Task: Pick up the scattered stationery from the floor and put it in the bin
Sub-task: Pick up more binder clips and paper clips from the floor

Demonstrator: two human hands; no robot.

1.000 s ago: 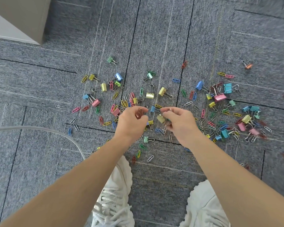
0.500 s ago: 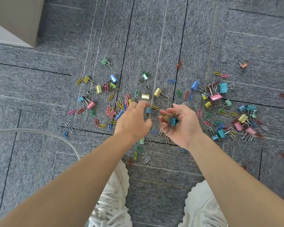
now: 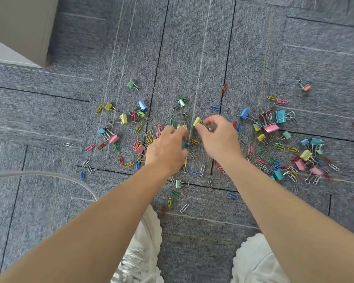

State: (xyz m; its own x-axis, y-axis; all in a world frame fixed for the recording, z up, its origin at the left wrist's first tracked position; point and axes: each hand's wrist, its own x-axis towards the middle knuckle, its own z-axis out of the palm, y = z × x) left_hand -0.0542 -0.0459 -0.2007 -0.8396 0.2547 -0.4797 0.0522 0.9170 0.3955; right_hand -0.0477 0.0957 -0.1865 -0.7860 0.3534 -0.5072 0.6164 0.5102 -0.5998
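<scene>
A person's two bare arms reach down to a grey carpet-tile floor (image 3: 192, 48) strewn with stationery. It is a mix of small metal binder clips (image 3: 280, 116) in pink, teal, blue, yellow and green, their wire handles splayed, and coloured wire paper clips (image 3: 89, 147) lying flat among them. The scatter runs in a band across the middle of the frame, thickest at centre and centre right, with a lone orange binder clip (image 3: 306, 87) off at upper right.

At centre the right hand (image 3: 219, 139) has its fingers curled tight, thumb and forefinger pinching the handle end of a pale yellow binder clip (image 3: 197, 121); a glint of metal shows between its fingers. Just left of it the left hand (image 3: 166, 150) lies knuckles-up over the pile, fingers bent down onto another yellow binder clip (image 3: 182, 127) — whether it has hold of anything cannot be told.

White lace-up trainers (image 3: 143, 252) stand at the bottom edge, a grey cable (image 3: 18, 173) curves in from the left, and a beige cabinet corner (image 3: 18, 21) fills the upper left.
</scene>
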